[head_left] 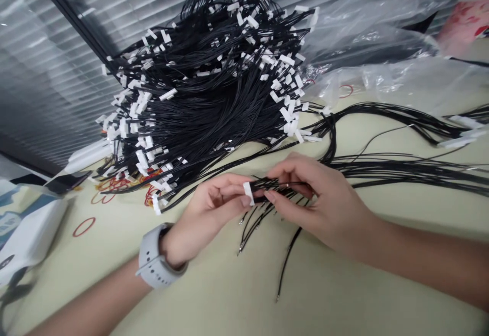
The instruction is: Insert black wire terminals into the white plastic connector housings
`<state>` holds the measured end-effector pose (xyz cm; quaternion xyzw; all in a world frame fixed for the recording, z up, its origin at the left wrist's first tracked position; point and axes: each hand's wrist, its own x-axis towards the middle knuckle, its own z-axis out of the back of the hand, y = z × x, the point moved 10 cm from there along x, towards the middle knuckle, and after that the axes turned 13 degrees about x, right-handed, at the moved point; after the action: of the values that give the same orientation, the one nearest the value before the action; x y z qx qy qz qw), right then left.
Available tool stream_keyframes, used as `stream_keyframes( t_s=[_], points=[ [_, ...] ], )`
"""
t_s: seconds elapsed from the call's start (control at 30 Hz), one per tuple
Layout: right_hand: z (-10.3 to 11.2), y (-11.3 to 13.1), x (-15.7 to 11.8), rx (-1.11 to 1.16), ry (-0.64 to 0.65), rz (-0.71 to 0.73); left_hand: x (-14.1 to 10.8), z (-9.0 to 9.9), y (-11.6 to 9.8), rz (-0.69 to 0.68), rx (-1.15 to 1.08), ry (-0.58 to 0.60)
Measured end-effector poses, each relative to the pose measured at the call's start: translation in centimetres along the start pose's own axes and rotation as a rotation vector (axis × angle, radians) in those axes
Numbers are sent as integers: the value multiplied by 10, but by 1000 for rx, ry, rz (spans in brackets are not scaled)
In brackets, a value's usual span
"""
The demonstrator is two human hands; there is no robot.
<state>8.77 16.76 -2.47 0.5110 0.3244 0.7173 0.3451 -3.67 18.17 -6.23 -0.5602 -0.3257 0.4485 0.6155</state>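
The left hand (pixel 214 208), a grey watch (pixel 156 257) on its wrist, pinches a white connector (pixel 248 193) between thumb and fingers, while the right hand (pixel 305 198), fingers curled, grips a small bundle of black wires (pixel 278 185) close beside it, their loose ends trailing down onto the table. Just beyond the hands, a big heap of wires (pixel 198 86) tipped with white connectors sits on the pale table (pixel 344 285), with a clear plastic bag (pixel 374 35) to its right, red rubber bands (pixel 84 227) to its left and slatted blinds (pixel 49 60) behind.
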Motion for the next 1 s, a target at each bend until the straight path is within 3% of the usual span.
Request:
stream_keyframes(
  t_s=[0.1,0.27,0.4,0.6,0.73,0.87,0.93,1.0],
  points=[
    [8,-4,0,-33,-54,-1,1,14,10,99,-35,-90],
    [11,5,3,-178,-61,109,3,22,19,169,-71,-118],
    [15,4,8,-212,-60,81,3,29,21,182,-60,-176],
    [43,-12,14,-162,-246,-30,2,29,21,187,-50,-175],
    [39,-37,21,-70,-133,-187,1,32,20,177,-37,-204],
    [42,-50,28,-59,-68,-246,2,33,21,174,-31,-204],
    [52,-47,31,-73,-111,-229,2,33,21,171,-33,-200],
    [70,-35,32,-89,-263,-151,2,33,21,162,-37,-201]
  ],
)
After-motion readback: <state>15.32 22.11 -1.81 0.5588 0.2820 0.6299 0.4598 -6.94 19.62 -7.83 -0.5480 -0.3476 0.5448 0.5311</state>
